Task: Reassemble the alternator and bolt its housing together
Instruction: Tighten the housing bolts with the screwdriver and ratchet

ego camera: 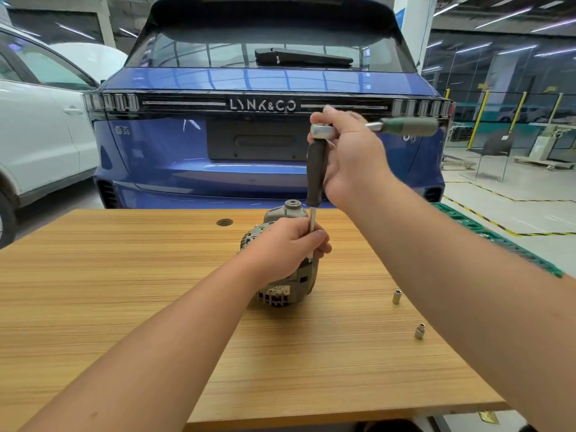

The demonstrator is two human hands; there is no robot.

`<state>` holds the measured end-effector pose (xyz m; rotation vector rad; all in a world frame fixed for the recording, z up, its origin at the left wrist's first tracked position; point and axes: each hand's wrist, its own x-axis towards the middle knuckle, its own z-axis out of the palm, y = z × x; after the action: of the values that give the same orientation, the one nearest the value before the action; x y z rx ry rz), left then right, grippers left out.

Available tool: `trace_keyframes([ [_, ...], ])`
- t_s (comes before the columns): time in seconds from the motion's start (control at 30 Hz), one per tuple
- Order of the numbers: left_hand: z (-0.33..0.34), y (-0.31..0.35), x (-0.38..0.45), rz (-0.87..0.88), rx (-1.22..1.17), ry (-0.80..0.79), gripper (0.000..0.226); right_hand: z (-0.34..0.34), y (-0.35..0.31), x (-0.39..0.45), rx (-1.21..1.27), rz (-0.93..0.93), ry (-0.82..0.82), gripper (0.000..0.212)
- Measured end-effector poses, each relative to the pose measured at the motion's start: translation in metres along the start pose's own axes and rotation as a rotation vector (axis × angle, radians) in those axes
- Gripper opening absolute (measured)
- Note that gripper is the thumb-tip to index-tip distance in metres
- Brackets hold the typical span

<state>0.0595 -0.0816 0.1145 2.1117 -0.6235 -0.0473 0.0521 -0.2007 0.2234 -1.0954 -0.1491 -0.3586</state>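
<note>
The alternator (282, 266) stands on the wooden table (124, 291), a little beyond its middle. Your left hand (285, 247) lies over its top, fingers curled, thumb and fingers pinching the thin metal shaft (312, 235) that comes down onto the housing at about 3 o'clock of your hand. At 12 o'clock above it, your right hand (349, 154) grips the driver's dark handle (316, 173) together with the ratchet (374, 126), whose green grip points to 3 o'clock. Two small sockets (396, 296) (420, 331) stand on the table at 4 o'clock of the alternator, well apart from it. Beyond the table is a blue car (265, 145).
</note>
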Motion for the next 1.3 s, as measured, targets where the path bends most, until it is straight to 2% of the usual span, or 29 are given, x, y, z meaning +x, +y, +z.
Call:
trace_keyframes([
  [0.03, 0.000, 0.000, 0.000, 0.000, -0.009, 0.002, 0.020, -0.005, 0.004, -0.003, -0.193, -0.236, -0.050, 0.017],
  [0.1, -0.001, -0.001, 0.000, 0.002, -0.017, 0.000, 0.019, -0.015, 0.006, -0.003, -0.774, -0.801, -0.190, 0.025],
  [0.13, -0.001, -0.001, 0.000, 0.008, -0.007, -0.002, 0.019, -0.018, 0.006, 0.000, -1.021, -1.010, -0.228, 0.023],
  [0.17, -0.001, -0.001, 0.000, 0.017, 0.005, -0.006, 0.020, -0.020, 0.004, 0.002, -1.186, -1.118, -0.234, 0.023],
  [0.2, -0.001, -0.001, -0.001, 0.021, 0.011, -0.007, 0.020, -0.018, 0.000, 0.003, -1.300, -1.129, -0.231, 0.025],
  [0.3, 0.000, 0.000, -0.001, 0.014, 0.001, -0.005, 0.019, -0.012, -0.010, 0.002, -1.517, -0.955, -0.253, 0.026],
  [0.43, 0.000, 0.001, -0.002, 0.014, 0.003, 0.006, 0.020, -0.016, -0.018, 0.001, -1.586, -0.882, -0.329, 0.044],
  [0.57, 0.001, 0.002, -0.003, 0.005, 0.008, 0.020, 0.024, -0.007, -0.027, -0.005, -1.585, -0.858, -0.445, 0.044],
  [0.63, 0.001, 0.002, -0.003, -0.003, -0.002, 0.029, 0.028, 0.001, -0.030, -0.005, -1.685, -0.822, -0.454, 0.048],
  [0.77, 0.002, 0.002, -0.005, -0.007, 0.000, 0.028, 0.029, 0.023, -0.043, -0.004, -1.875, -0.576, -0.407, 0.046],
  [0.83, 0.002, 0.002, -0.005, 0.001, -0.001, 0.021, 0.028, 0.032, -0.052, -0.004, -1.785, -0.346, -0.378, 0.035],
  [0.87, 0.002, 0.001, -0.005, 0.006, 0.002, 0.019, 0.028, 0.031, -0.055, -0.006, -1.647, -0.200, -0.369, 0.030],
  [0.9, 0.002, 0.001, -0.005, 0.008, 0.005, 0.019, 0.028, 0.027, -0.057, -0.007, -1.431, -0.025, -0.349, 0.025],
  [0.97, 0.001, 0.000, -0.004, 0.004, 0.011, 0.021, 0.029, 0.017, -0.055, -0.010, -0.816, 0.297, -0.274, 0.017],
  [1.03, 0.001, -0.001, -0.004, 0.005, 0.013, 0.020, 0.028, 0.006, -0.042, -0.009, -0.269, 0.381, -0.173, 0.020],
  [1.1, 0.001, -0.001, -0.003, 0.018, 0.009, 0.023, 0.026, -0.004, -0.022, -0.004, 0.056, 0.305, -0.034, 0.018],
  [1.17, 0.001, 0.000, -0.002, 0.019, 0.000, 0.022, 0.022, -0.008, -0.008, -0.005, 0.165, 0.145, 0.003, 0.013],
  [1.2, 0.001, 0.000, -0.002, 0.014, -0.005, 0.021, 0.021, -0.010, -0.003, -0.007, 0.072, 0.014, -0.013, 0.010],
  [1.23, 0.002, 0.000, -0.002, 0.009, -0.004, 0.018, 0.020, -0.014, 0.000, -0.009, -0.156, -0.181, -0.039, 0.012],
  [1.3, 0.002, 0.000, -0.001, 0.010, 0.011, 0.016, 0.018, -0.023, 0.002, -0.010, -0.767, -0.691, -0.105, 0.019],
])
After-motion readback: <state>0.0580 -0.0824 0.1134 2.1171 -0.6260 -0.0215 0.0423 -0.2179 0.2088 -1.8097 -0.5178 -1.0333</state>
